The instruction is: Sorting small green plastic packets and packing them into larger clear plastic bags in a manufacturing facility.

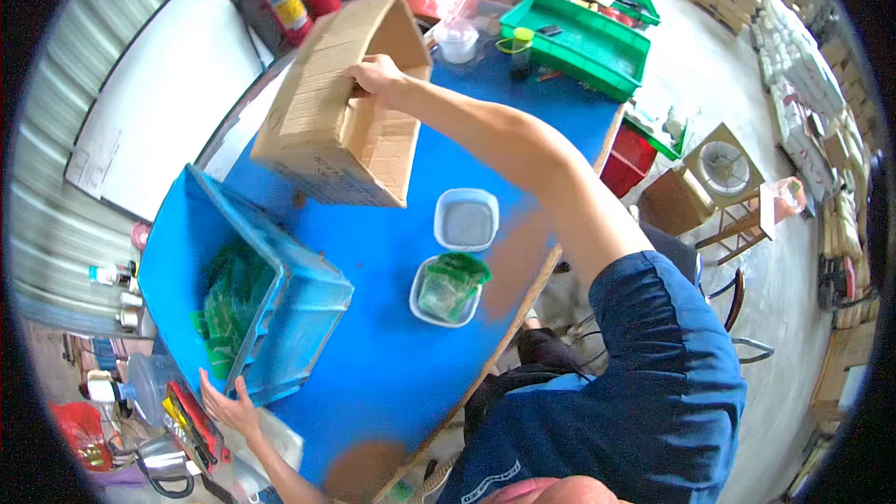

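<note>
My right hand (378, 80) is closed on the edge of an open cardboard box (317, 103), tilted above the far part of the blue table. A blue plastic bin (308, 303) lies tipped at the left, with green pieces (229, 308) inside. At its near rim, my left hand (231, 403) has its fingers spread and appears to touch the bin. Between the bin and my body stand two small white tubs. The farther tub (466, 219) looks empty; the nearer tub (439, 319) holds a bunched green bag or film (455, 282).
A green tray (579, 42) and a yellow-lidded jar (518, 51) stand at the far end of the blue table (364, 355). Fire extinguishers (282, 2) and a whiteboard (163, 98) are along the left wall. A kettle (163, 462) sits lower left; a box fan (723, 166) stands right.
</note>
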Action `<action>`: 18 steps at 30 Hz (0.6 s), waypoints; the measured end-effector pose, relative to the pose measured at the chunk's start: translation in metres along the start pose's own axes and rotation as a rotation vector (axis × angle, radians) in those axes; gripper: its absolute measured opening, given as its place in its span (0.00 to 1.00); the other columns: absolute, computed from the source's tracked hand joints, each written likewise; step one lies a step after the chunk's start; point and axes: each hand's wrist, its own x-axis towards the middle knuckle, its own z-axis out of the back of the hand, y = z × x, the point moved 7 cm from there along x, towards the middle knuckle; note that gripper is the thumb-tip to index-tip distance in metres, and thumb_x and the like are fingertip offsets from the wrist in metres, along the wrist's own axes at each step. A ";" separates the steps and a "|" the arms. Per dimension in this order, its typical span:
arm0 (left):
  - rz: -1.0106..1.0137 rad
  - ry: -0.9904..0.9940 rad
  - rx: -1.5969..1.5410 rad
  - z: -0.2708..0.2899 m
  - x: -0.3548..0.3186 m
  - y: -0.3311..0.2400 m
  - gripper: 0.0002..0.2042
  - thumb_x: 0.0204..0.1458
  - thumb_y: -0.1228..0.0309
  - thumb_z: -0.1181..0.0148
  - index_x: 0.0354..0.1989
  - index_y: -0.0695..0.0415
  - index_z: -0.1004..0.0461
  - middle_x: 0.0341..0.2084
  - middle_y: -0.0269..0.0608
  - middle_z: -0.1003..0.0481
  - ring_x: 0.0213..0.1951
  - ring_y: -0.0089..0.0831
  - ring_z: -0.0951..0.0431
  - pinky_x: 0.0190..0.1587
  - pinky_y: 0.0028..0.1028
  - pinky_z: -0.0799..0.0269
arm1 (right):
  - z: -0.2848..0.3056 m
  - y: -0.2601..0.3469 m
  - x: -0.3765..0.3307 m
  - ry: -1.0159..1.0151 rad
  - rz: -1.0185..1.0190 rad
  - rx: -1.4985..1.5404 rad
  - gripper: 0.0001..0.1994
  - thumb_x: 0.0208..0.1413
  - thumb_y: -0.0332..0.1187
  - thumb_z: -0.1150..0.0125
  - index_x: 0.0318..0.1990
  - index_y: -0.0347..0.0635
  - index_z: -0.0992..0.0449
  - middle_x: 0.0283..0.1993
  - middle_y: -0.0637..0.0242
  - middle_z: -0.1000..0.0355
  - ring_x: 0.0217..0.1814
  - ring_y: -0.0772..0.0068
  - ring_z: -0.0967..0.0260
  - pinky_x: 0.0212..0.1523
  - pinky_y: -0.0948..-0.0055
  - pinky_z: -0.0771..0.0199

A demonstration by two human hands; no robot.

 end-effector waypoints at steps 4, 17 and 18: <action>0.061 0.066 -0.038 -0.015 -0.002 0.013 0.40 0.54 0.39 0.48 0.67 0.57 0.42 0.60 0.52 0.35 0.61 0.49 0.37 0.63 0.46 0.46 | 0.083 0.106 -0.051 -0.068 0.116 -0.338 0.21 0.51 0.42 0.35 0.43 0.32 0.26 0.37 0.58 0.25 0.39 0.69 0.27 0.39 0.68 0.24; 0.686 0.106 -0.616 -0.078 -0.111 -0.187 0.21 0.57 0.61 0.42 0.50 0.65 0.34 0.41 0.44 0.29 0.44 0.34 0.29 0.49 0.32 0.32 | 0.342 0.095 -0.250 0.315 0.135 -1.434 0.28 0.52 0.35 0.40 0.61 0.47 0.37 0.43 0.45 0.25 0.47 0.40 0.27 0.47 0.54 0.27; 0.734 0.404 -0.844 -0.117 -0.142 -0.216 0.17 0.56 0.56 0.42 0.43 0.58 0.27 0.35 0.39 0.28 0.33 0.29 0.26 0.36 0.29 0.29 | 0.363 0.076 -0.244 0.366 0.133 -1.425 0.28 0.52 0.35 0.40 0.61 0.47 0.37 0.43 0.45 0.25 0.47 0.40 0.27 0.47 0.54 0.27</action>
